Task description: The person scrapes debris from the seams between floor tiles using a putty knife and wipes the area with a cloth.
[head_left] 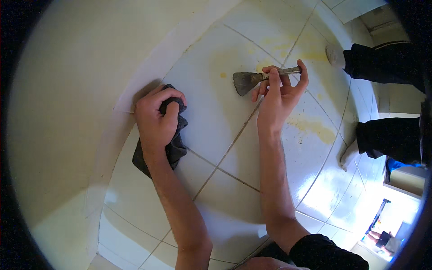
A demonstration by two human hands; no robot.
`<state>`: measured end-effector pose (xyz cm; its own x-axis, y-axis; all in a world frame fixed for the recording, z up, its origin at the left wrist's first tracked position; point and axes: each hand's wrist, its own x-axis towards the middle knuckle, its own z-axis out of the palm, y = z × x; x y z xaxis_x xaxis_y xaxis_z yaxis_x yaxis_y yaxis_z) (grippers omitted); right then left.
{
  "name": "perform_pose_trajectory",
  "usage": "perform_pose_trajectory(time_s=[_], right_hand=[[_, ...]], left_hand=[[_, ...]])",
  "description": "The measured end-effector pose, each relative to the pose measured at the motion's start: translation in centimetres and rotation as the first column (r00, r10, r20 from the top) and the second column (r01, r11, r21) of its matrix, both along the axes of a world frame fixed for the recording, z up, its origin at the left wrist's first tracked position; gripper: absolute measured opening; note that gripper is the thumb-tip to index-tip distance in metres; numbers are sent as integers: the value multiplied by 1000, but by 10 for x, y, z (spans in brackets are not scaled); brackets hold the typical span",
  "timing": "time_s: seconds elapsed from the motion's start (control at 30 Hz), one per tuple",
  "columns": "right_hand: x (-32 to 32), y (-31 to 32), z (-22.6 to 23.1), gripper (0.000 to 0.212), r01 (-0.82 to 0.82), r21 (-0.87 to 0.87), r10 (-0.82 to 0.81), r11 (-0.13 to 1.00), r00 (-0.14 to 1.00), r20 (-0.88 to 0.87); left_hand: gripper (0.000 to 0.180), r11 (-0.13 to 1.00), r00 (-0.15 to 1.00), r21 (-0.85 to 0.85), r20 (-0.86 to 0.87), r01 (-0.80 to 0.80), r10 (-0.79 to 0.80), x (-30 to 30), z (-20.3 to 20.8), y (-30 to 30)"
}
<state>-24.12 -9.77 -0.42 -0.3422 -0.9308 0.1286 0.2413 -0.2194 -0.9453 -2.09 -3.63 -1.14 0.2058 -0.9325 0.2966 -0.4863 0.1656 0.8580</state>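
Observation:
My left hand [155,118] is closed around a bunched dark grey cloth [177,146]. It presses the cloth on the white tiled floor [202,103], close to the foot of the wall. Part of the cloth hangs out below my fingers and spreads under my wrist. Farther right, my right hand [278,101] grips a scraper [246,83] by its narrow, worn handle. The scraper's wide, dull blade points left, and whether it touches the tiles I cannot tell. Yellowish stains [320,130] mark the floor around and beyond the scraper.
A cream wall [76,99] with a low skirting [144,76] runs along the left. At the right stands another person in dark trousers [387,139], feet on the tiles. Bright light reflects off the floor at lower right, where a distant person [384,238] shows small.

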Motion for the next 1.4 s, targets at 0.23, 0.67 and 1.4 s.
perform_pose_trajectory(time_s=[0.23, 0.67, 1.4], right_hand=[[2, 1, -4, 66, -50, -16, 49, 999, 996, -74], [-2, -2, -4, 67, -134, 56, 139, 989, 986, -95], [5, 0, -4, 66, -130, 22, 131, 991, 989, -70]], left_hand=[[14, 999, 1000, 34, -21, 2, -1, 1, 2, 0], [15, 999, 1000, 40, -21, -1, 2, -2, 3, 0], [16, 1000, 999, 10, -39, 3, -2, -3, 3, 1]])
